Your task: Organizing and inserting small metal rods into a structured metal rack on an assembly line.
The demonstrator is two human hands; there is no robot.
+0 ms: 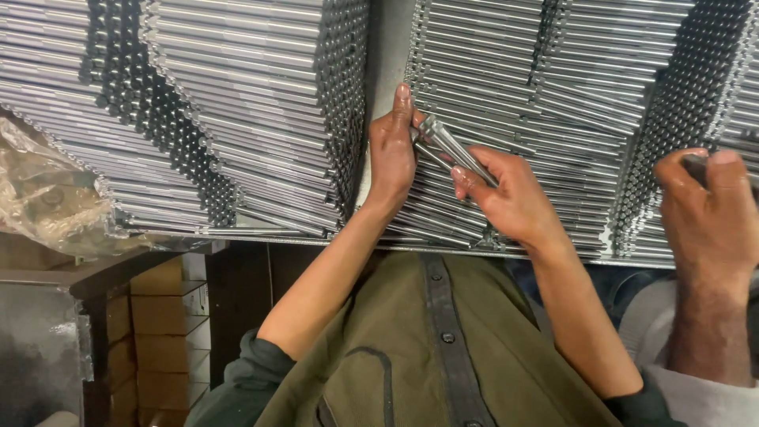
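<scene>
Rods (455, 150): a few thin, smooth, grey steel ones, bunched & clamped in right hand (514, 198), tips angled up-left toward left hand (391, 150). Left hand's fingers pinch the rod tips, index finger straight up along the stack edge. Hands close together, both on the bunch, just over the rod stacks (261, 103).

Stacks: hundreds of same round rods laid in tight rows, blunt ends showing as dots, shiny w/ dark bands; two big blocks, narrow gap between them right at left hand. Bunch lies over right block's near edge.

Co-worker's hand (708, 209), far right of stacks, fist closed round something dark; can't tell what.

Left of stacks: crumpled clear-brown plastic wrap (43, 194). Below it, brown cardboard boxes (162, 316), square, piled in a column. Olive button shirt (427, 348) below hands.
</scene>
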